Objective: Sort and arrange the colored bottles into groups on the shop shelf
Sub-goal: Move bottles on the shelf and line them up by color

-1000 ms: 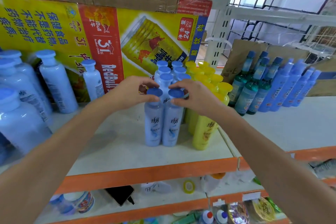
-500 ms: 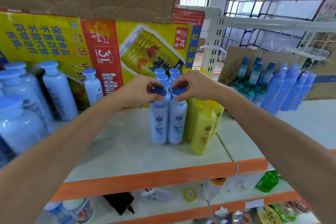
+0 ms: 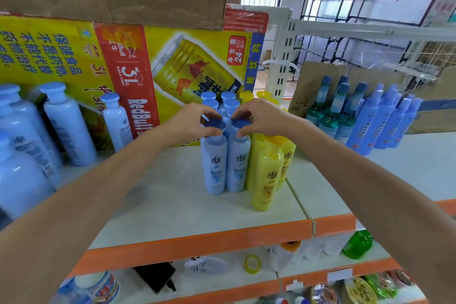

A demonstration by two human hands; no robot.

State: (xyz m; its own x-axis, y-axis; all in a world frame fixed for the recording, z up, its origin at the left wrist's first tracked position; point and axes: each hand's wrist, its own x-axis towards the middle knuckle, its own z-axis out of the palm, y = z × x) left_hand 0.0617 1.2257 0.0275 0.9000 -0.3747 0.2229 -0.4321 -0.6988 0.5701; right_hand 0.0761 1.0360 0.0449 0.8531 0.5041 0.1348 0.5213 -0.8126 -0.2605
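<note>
Bare shelf (image 3: 172, 207) lies between the orange front edge and the front pair of blue bottles (image 3: 214, 165), giving room to slide them. The left hand (image 3: 190, 122) and right hand (image 3: 261, 118) each pinch one cap (image 3: 215, 124), grips narrow, likely squaring the pair against the yellow bottles (image 3: 266, 180) touching their right. More blue bottles line up behind, toward the back edge.

Head view: worn on the person's head, facing forward and slightly down onto the shelf (image 3: 172, 207).
Nearness: close, shelf's front edge nearest.
</note>
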